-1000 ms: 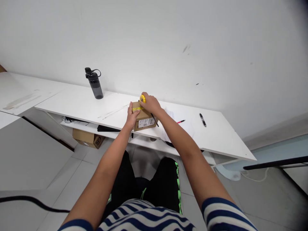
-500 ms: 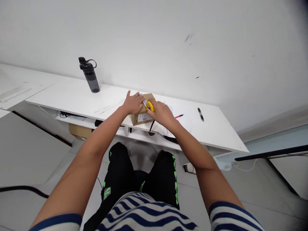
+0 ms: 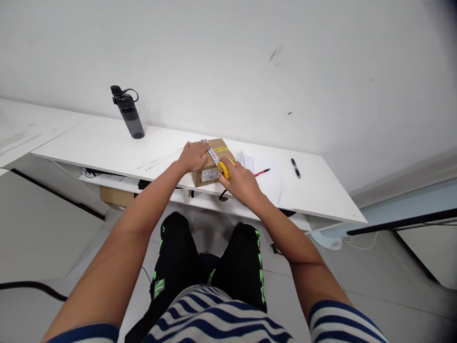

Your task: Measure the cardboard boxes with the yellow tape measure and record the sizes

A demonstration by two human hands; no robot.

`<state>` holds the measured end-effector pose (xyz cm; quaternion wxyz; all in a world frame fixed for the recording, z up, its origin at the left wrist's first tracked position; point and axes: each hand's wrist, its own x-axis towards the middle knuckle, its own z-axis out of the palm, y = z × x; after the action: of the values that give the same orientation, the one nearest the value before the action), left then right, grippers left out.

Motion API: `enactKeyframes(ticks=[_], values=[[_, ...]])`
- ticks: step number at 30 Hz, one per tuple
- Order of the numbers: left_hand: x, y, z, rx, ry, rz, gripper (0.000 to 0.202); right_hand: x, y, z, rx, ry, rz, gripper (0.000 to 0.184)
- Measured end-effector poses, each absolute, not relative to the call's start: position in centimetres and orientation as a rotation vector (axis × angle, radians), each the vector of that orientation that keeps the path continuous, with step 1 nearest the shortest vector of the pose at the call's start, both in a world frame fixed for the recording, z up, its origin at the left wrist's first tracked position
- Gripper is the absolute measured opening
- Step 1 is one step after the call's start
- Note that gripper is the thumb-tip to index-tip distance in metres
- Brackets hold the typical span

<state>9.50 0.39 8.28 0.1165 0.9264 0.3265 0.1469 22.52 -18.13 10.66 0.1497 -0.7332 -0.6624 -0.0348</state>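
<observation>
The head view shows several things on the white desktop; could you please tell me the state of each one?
Yellow tape measure: white blade partly drawn out; case gripped by the right hand.
Brown cardboard box: closed on top, left hand laid on it.
Dark see-through bottle: standing upright, capped.
Black pen: lying flat; whether capped is unclear.
Red-and-black pencil-like stick: lying down.
White paper sheets: lying loose.

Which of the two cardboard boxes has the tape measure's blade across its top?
The upper box, on the white desktop, with the left hand resting on it; the other box sits lower, beneath the desktop.
</observation>
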Motion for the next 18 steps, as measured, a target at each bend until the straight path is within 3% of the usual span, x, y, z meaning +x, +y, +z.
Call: enactKeyframes(ticks=[13,18], values=[[9.3,0.4,8.1,2.72,0.96,0.437,0.063,23.8,-11.5,10.0,-1.835,-1.744,-0.002,0.049],[9.3,1.2,7.5,2.589,0.965,0.575,0.067,23.8,-6.9,10.1,-1.85,-1.714,0.04,0.055]])
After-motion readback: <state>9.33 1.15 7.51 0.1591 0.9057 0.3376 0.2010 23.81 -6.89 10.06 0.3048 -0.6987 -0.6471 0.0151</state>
